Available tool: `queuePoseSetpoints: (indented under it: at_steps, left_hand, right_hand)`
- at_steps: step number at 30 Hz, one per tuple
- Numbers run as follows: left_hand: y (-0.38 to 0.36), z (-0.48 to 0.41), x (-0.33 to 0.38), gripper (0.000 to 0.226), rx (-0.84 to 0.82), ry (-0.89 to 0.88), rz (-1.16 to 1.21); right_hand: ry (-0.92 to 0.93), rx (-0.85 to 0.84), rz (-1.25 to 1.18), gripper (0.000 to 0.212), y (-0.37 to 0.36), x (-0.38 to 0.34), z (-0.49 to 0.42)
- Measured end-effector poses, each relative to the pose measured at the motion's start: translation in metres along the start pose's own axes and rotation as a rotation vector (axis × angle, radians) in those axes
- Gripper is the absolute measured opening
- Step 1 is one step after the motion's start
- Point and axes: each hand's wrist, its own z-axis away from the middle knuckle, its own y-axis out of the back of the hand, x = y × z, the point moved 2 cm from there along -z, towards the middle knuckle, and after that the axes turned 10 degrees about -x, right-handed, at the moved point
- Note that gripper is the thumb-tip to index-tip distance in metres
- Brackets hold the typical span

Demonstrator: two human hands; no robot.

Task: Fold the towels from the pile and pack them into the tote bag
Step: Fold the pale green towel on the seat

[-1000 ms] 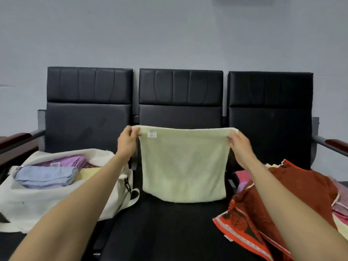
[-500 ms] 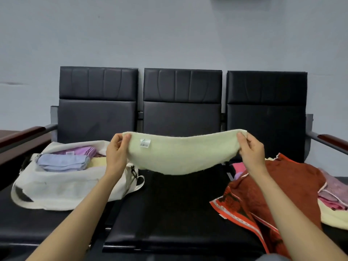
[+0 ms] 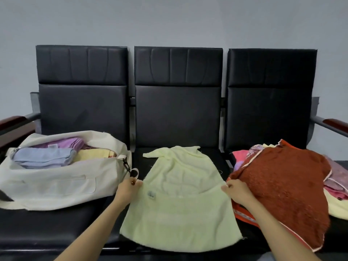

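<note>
Pinching towel (image 3: 180,204) edges: left hand (image 3: 128,189), right hand (image 3: 239,191) | long axis front-to-back

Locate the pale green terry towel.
In the head view, the pale green terry towel lies spread on the middle black seat, between the cream canvas tote bag at left and the rust-red towel pile at right.

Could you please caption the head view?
Left hand and right hand pinch a pale yellow towel on the middle seat.

pale yellow towel (image 3: 180,200) soft terry cloth; tote bag (image 3: 56,183) matt canvas; seats (image 3: 177,113) smooth, probably leatherette.
</note>
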Motion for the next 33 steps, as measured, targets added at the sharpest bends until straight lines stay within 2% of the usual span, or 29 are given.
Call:
queuePoseSetpoints:
  at_steps: [4,7,12,18,21,24,26,28,30,31,33]
  left_hand:
    - [-0.010,-0.023,0.004,0.028,0.046,-0.030,-0.047]
    - [-0.020,-0.034,-0.001,0.031,0.059,-0.033,-0.093]
    - [-0.029,-0.042,-0.006,0.014,0.039,-0.019,-0.287]
    - [-0.029,-0.050,-0.002,0.034,-0.075,0.094,-0.215]
    - [-0.026,-0.051,-0.002,0.040,-0.159,0.154,-0.281]
    - [-0.016,-0.052,-0.007,0.032,-0.162,0.163,-0.176]
    - [-0.008,-0.050,-0.013,0.016,-0.157,0.168,-0.053]
    - [-0.004,-0.048,-0.018,0.020,-0.178,0.197,0.104]
    - [-0.003,-0.045,-0.021,0.026,-0.201,0.235,0.187]
    - [-0.002,-0.043,-0.022,0.027,-0.221,0.249,0.247]
    - [-0.002,-0.038,-0.021,0.027,-0.273,0.264,0.448]
  right_hand:
    - [-0.058,0.001,-0.019,0.026,-0.001,0.001,-0.023]
    - [-0.082,0.017,-0.022,0.031,-0.002,0.001,-0.035]
    - [-0.071,-0.036,0.075,0.035,-0.019,0.006,-0.044]
    - [-0.076,-0.068,0.061,0.036,-0.020,-0.002,-0.048]
    - [-0.097,-0.081,0.198,0.029,-0.020,-0.006,-0.045]
    - [-0.147,-0.117,0.269,0.009,-0.020,-0.009,-0.044]
    - [-0.195,-0.155,0.276,0.023,-0.023,-0.011,-0.045]
    - [-0.244,-0.162,0.251,0.040,-0.025,-0.014,-0.046]
    - [-0.282,-0.165,0.259,0.043,-0.027,-0.014,-0.046]
    - [-0.280,-0.174,0.269,0.040,-0.027,-0.015,-0.045]
    - [-0.252,-0.173,0.279,0.012,-0.024,-0.016,-0.040]
